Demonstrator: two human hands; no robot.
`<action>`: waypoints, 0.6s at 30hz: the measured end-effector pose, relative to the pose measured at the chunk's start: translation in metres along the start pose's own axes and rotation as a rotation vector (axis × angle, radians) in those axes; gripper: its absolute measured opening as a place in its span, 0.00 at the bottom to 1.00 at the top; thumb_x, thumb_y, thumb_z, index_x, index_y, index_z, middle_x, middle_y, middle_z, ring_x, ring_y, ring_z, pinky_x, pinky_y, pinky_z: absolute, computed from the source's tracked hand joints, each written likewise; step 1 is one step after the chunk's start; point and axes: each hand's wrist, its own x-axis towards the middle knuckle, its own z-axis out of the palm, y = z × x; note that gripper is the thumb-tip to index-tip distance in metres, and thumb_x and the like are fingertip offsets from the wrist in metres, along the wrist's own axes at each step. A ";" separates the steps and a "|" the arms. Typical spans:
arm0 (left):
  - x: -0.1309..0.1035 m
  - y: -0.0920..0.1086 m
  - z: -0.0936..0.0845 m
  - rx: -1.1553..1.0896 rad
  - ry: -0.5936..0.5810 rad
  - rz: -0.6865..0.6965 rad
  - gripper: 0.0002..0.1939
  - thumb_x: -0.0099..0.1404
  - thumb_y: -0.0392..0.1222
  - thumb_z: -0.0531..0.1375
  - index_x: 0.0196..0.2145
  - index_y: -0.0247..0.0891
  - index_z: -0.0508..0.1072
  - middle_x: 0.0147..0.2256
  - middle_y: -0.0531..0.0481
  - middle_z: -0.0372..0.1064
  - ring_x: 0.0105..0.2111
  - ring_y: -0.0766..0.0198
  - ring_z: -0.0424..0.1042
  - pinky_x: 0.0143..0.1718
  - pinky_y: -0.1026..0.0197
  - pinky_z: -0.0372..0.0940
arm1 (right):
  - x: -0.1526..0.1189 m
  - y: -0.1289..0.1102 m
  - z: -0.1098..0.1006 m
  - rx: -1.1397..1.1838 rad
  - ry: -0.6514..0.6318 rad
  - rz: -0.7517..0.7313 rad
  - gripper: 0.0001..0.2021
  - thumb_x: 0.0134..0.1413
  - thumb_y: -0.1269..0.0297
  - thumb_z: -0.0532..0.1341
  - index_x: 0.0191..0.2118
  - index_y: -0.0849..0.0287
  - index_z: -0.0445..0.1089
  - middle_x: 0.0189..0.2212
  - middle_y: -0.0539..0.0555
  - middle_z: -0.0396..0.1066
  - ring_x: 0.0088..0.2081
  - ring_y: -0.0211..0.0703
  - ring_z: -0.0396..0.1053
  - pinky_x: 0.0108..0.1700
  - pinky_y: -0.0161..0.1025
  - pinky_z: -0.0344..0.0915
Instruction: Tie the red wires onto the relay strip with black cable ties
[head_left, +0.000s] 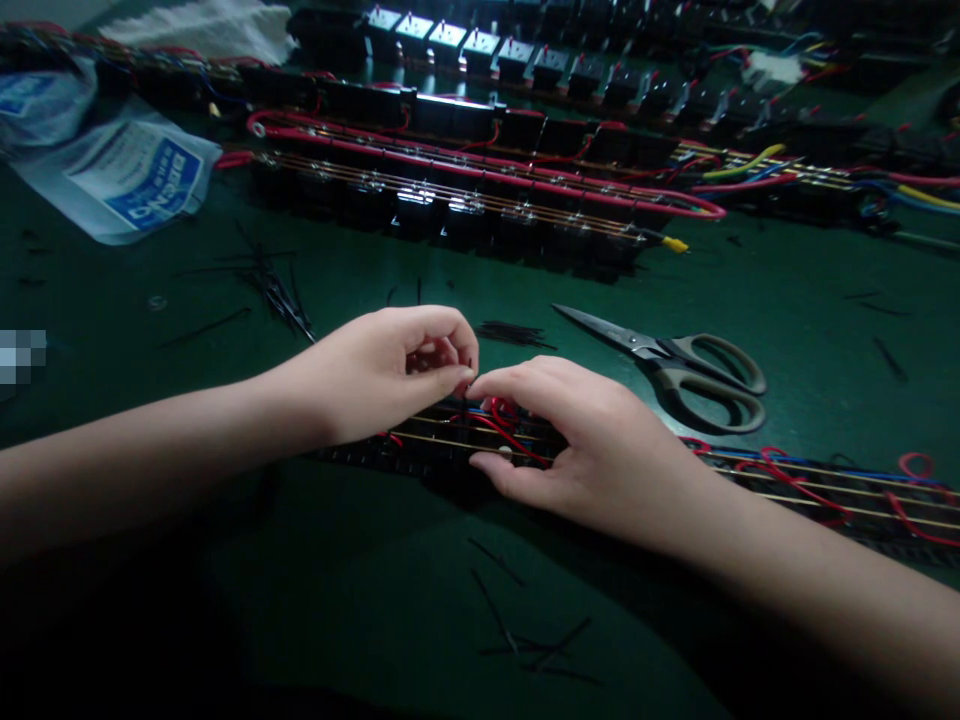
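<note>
The green bench [832, 365] fills most of the view; its near edge is lost in shadow, and I cannot tell where it ends. Across the middle runs a wired strip [517, 430] with brass-coloured rods and red and blue leads, passing under both hands and out at the right border. Behind it, a band of bench top separates it from a longer far assembly [450, 190] with looped red cable, its near side well apart from the fingers. In that band, scissors [660, 350] lie just beyond the right hand, blades toward the left, beside a flat bundle of thin black ties [514, 333]. A looser tie pile [281, 290] sits behind the left wrist. On the near side, scattered black pieces [516, 648] lie apart from the strip.

The left hand [382, 370] has thumb and forefinger pressed together above the strip, pinching what looks like a thin dark strand [465, 402] there; its other fingers curl inward. The right hand [592, 430] is spread, thumb well away from the forefinger, straddling the strip: the forefinger meets the left fingertips, while the thumb lies at the strip's near side.
</note>
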 end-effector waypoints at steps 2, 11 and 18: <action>0.000 0.001 -0.001 -0.031 -0.029 0.002 0.05 0.62 0.38 0.57 0.35 0.37 0.72 0.28 0.55 0.70 0.27 0.70 0.68 0.27 0.68 0.62 | 0.000 0.000 0.000 -0.007 0.002 0.000 0.17 0.53 0.64 0.66 0.49 0.58 0.71 0.40 0.55 0.75 0.41 0.48 0.72 0.40 0.42 0.67; -0.001 0.002 -0.002 -0.081 -0.087 -0.029 0.06 0.59 0.38 0.58 0.34 0.38 0.74 0.30 0.53 0.74 0.29 0.67 0.72 0.29 0.67 0.65 | -0.001 -0.001 0.000 -0.017 0.001 0.020 0.14 0.54 0.63 0.65 0.46 0.58 0.72 0.39 0.56 0.75 0.41 0.48 0.72 0.40 0.42 0.67; -0.002 0.002 -0.002 -0.038 -0.038 -0.021 0.07 0.60 0.38 0.58 0.34 0.37 0.76 0.30 0.54 0.75 0.29 0.67 0.72 0.29 0.66 0.65 | -0.002 -0.001 0.000 -0.028 0.009 0.002 0.15 0.54 0.63 0.66 0.47 0.60 0.71 0.39 0.55 0.75 0.40 0.47 0.71 0.39 0.41 0.66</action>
